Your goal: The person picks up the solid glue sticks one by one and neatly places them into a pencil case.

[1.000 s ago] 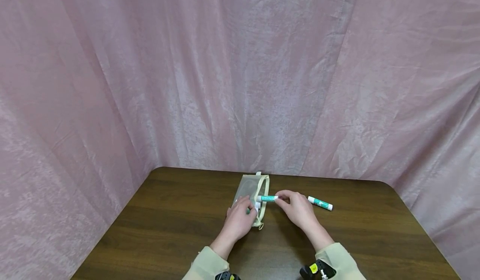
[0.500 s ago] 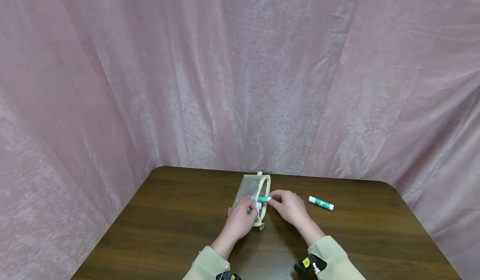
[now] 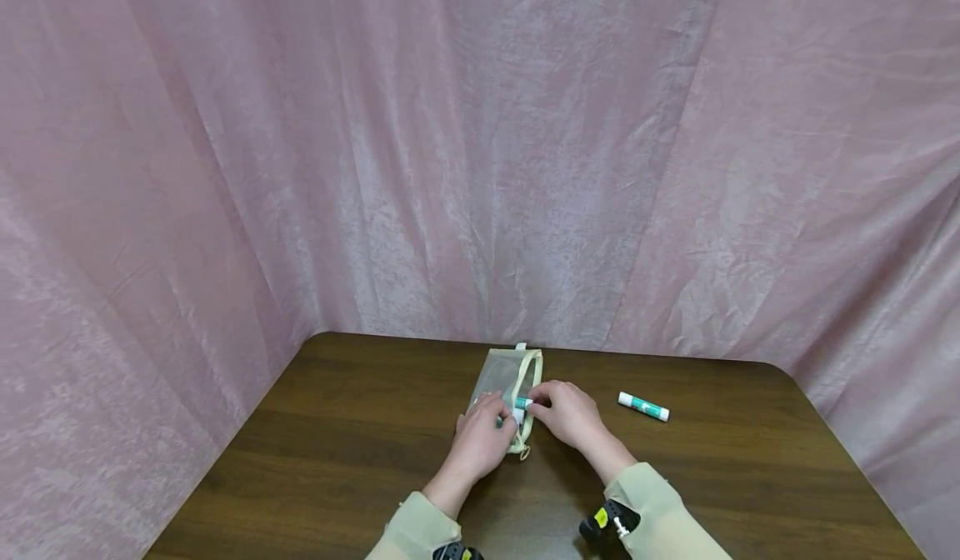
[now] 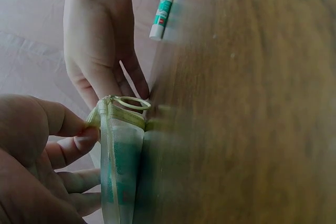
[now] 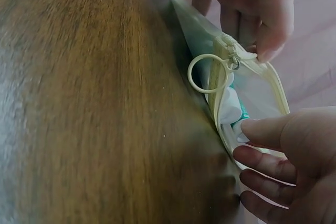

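Observation:
A translucent zip pouch (image 3: 495, 370) with cream edging lies on the table, its mouth open to the right. My left hand (image 3: 482, 435) pinches the upper edge of that mouth between thumb and finger, as the left wrist view shows. At the opening, my right hand (image 3: 572, 414) pinches the white end of a teal-and-white glue stick (image 3: 522, 403), most of which is inside. Beside it within the pouch shows the white end of another glue stick (image 5: 230, 107). One more glue stick (image 3: 643, 407) lies on the table, right of my right hand.
The brown wooden table (image 3: 337, 427) has rounded far corners. Pink curtains (image 3: 480, 168) hang behind it and at the sides. A cream ring pull (image 5: 195, 74) hangs from the zipper at the pouch's near corner.
My right hand has moved left, sliding the glue stick into the pouch until little more than its end shows. The left hand stays at the pouch edge.

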Action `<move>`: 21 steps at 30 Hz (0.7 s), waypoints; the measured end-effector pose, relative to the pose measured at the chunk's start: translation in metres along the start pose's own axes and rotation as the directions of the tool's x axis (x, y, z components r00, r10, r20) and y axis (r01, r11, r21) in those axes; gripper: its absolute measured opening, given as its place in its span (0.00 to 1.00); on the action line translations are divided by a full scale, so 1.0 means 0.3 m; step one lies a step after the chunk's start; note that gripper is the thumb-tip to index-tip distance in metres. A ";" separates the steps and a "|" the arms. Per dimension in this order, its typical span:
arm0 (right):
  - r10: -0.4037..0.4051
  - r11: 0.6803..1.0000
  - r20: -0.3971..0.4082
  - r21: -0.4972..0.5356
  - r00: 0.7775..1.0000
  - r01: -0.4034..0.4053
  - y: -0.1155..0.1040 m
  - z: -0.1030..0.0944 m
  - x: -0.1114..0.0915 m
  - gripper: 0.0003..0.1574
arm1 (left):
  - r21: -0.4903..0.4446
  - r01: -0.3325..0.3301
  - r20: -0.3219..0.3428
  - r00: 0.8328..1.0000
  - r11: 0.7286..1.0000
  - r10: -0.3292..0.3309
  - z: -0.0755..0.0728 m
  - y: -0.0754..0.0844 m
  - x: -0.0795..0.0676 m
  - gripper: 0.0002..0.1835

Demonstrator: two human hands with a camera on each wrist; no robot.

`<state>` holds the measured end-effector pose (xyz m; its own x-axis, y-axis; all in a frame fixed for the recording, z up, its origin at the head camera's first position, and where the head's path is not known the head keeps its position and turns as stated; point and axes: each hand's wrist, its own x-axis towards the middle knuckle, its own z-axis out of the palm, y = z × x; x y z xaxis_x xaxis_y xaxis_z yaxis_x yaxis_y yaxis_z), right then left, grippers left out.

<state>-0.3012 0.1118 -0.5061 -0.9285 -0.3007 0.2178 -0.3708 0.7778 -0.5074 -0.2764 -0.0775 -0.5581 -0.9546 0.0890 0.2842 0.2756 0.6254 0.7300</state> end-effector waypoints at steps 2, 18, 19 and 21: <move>-0.002 1.000 0.007 -0.012 1.000 0.002 -0.005 0.002 0.004 0.03 | 0.013 -0.008 -0.006 1.000 1.000 0.008 0.002 -0.001 0.000 0.10; -0.041 0.999 0.034 -0.033 0.999 0.042 -0.026 0.020 0.016 0.03 | 0.014 0.006 -0.002 1.000 1.000 -0.006 0.016 -0.018 0.003 0.10; -0.048 0.998 0.031 -0.031 0.998 0.049 -0.026 0.023 0.016 0.03 | 0.013 0.003 -0.003 1.000 1.000 -0.003 0.017 -0.020 0.003 0.10; -0.061 0.998 0.027 -0.031 0.998 0.061 -0.024 0.029 0.016 0.02 | 0.011 0.001 -0.004 1.000 1.000 -0.001 0.018 -0.021 0.002 0.10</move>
<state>-0.3031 0.1001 -0.5086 -0.9045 -0.3621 0.2255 -0.4265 0.7748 -0.4666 -0.2792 -0.0771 -0.5659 -0.9544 0.0854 0.2859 0.2734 0.6340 0.7234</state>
